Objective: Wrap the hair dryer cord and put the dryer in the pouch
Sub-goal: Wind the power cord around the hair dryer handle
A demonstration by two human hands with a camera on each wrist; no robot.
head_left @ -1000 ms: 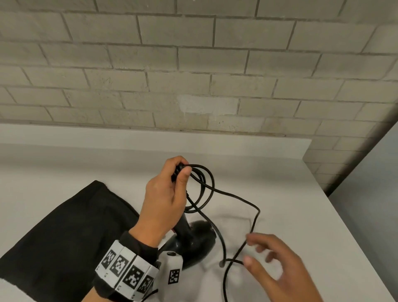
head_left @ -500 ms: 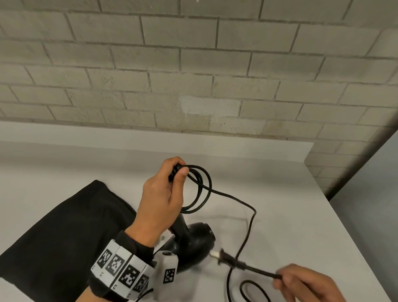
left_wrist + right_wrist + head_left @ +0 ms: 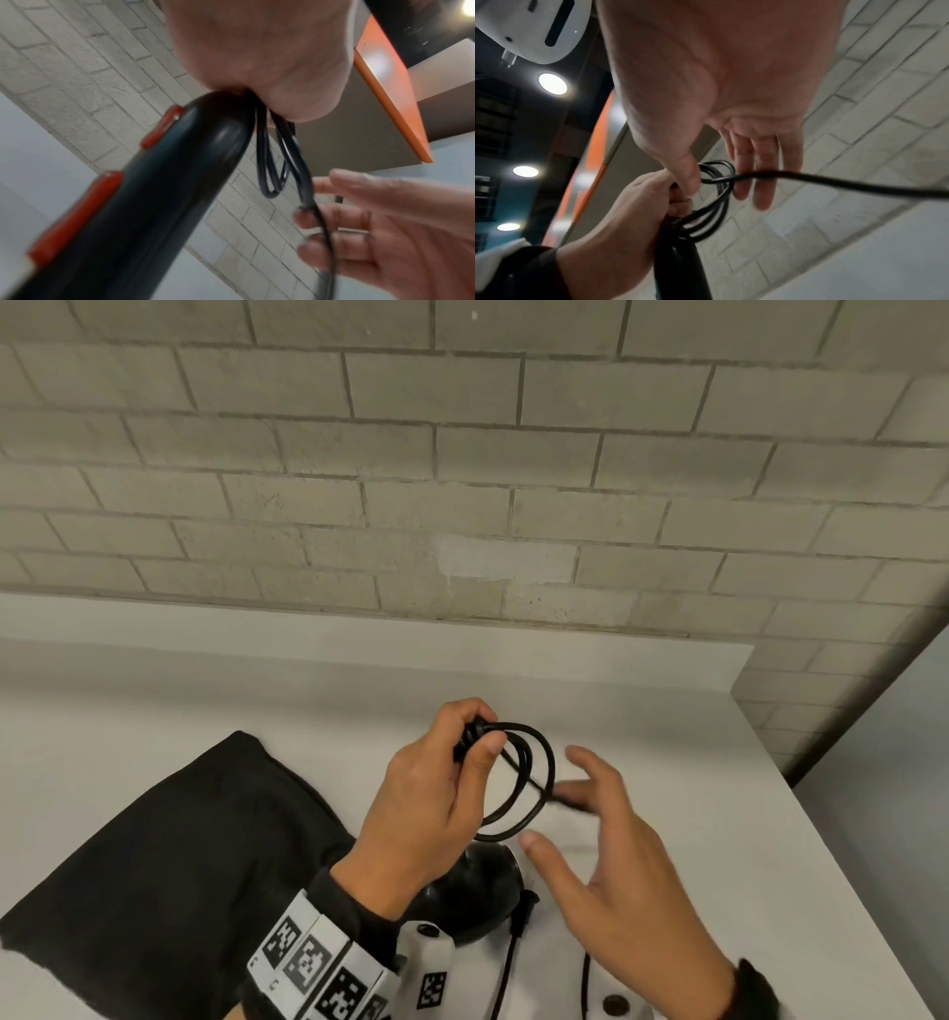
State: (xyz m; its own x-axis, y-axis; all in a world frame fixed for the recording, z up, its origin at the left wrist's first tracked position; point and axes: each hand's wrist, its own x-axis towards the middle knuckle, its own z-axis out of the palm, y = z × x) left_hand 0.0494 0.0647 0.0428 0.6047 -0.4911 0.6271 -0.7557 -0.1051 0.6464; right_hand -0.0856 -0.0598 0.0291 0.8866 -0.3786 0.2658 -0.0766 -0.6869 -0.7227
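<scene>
Upright on a white table [image 3: 667, 737], a black hair dryer [image 3: 477, 891] stands with its rounded body down and its handle [image 3: 144, 203] rising into the person's left hand [image 3: 426, 809]. That hand's fingers and thumb curl tightly round the top of the handle, pinning several loops of the black cord [image 3: 534, 778] against it; the coils hang off the right side of the fist. From the left wrist view, two red switches [image 3: 85, 213] show along the handle's edge, and the loops [image 3: 272, 172] drop just beside it.

Close beside the coils, the right hand [image 3: 616, 880] is spread wide, fingers straight and apart, palm turned toward the loops. A free run of cord [image 3: 834, 180] crosses in front of its fingers [image 3: 765, 182]; the motion blur leaves it unclear whether they touch the strand, but they do not close on it. More cord trails down the table at the bottom of the head view, where the plug [image 3: 524, 911] lies next to the dryer's body.

To the left, a black fabric pouch [image 3: 169, 865] lies flat on the table, its right edge passing behind the left wrist. A pale brick wall [image 3: 462, 454] stands behind the table.
</scene>
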